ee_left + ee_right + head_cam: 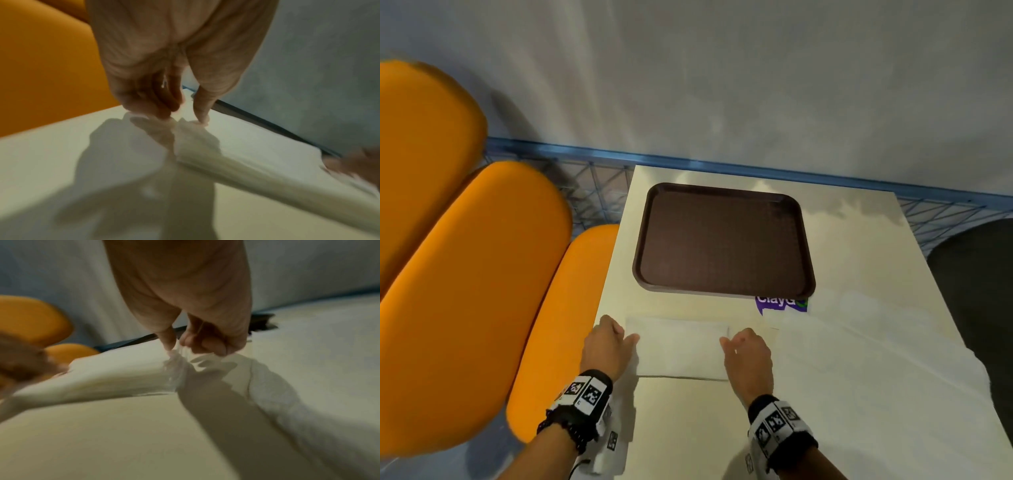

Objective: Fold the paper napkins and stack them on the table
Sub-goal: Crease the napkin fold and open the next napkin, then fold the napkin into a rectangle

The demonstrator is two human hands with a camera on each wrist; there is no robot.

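Note:
A white paper napkin [681,347] lies folded over near the table's front, between my two hands. My left hand [608,346] pinches its left edge between thumb and curled fingers, seen close in the left wrist view where the napkin [236,155] lifts at the corner under the left hand [180,116]. My right hand [748,353] pinches the right edge; in the right wrist view the right hand [179,347] holds a crumpled corner of the napkin [115,379]. More unfolded white napkins [866,370] lie spread to the right.
A dark brown tray [724,240] sits on the white table [688,428] behind the napkin, partly covering a purple sticker [780,304]. Orange chair seats [469,274] line the left side. A dark seat [976,291] is at the right, and a blue rail and grey wall stand behind.

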